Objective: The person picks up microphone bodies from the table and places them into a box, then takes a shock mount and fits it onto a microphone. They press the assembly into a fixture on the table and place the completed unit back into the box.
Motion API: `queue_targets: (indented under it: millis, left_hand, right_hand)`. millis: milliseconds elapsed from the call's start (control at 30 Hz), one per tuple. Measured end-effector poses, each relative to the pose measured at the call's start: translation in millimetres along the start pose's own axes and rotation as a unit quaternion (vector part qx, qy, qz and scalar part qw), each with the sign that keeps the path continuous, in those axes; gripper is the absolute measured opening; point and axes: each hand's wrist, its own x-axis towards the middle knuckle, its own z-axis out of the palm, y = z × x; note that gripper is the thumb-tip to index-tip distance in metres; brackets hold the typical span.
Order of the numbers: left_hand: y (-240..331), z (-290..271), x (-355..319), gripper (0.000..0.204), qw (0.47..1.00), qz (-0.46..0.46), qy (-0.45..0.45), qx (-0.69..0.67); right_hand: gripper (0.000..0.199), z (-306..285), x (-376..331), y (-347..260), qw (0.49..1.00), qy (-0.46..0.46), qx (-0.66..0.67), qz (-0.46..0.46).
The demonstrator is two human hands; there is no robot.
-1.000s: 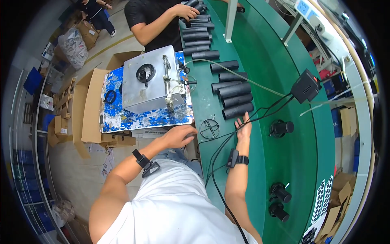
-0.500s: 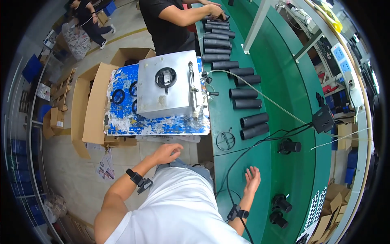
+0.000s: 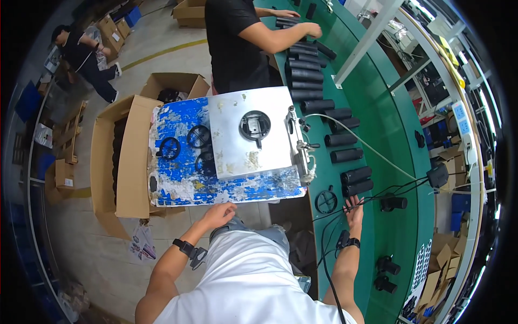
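Note:
My right hand (image 3: pixel 354 211) is over the green workbench (image 3: pixel 340 237) with fingers spread and nothing in them. Its fingertips are just below the nearest black tube (image 3: pixel 358 187), which lies beside another one; contact cannot be made out. Left of those fingers lies a black ring with cross spokes (image 3: pixel 326 201). My left hand (image 3: pixel 218 215) is loosely open and holds nothing, close to the near edge of the worn blue board (image 3: pixel 181 183). On that board stands a metal box fixture (image 3: pixel 259 154) with a black ring part (image 3: pixel 254 125) on top. More black rings (image 3: pixel 170 148) lie to its left.
Several black tubes (image 3: pixel 306 83) line the bench toward a co-worker (image 3: pixel 237 48), whose hands are over the far ones. Dark cables (image 3: pixel 322 243) cross near my right arm. An open carton (image 3: pixel 132 162) stands left of the board. Another person (image 3: pixel 86 59) is at far left.
My right hand has reached forward to the nearest tubes. The left hand stays by the board's near edge. The view has shifted, and the co-worker's arm has moved along the tubes.

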Motion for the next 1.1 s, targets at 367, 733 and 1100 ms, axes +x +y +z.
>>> queue_targets:
  millis: [367,733,1100]
  left_hand:
    - [-22.4,6.1,-6.7,0.028,0.999,-0.041,0.006,-0.019]
    - [-16.5,21.0,22.5,0.031,0.995,-0.030,-0.095,0.000]
    - [-31.4,39.5,34.0,0.032,0.987,-0.098,-0.120,0.048]
  right_hand:
    - [0.064,9.8,-62.3,20.1,0.988,0.155,0.017,0.000]
    - [0.058,-12.0,-94.5,31.9,0.975,0.216,0.038,0.029]
    - [0.084,-22.0,53.3,-10.5,0.936,0.310,-0.167,-0.014]
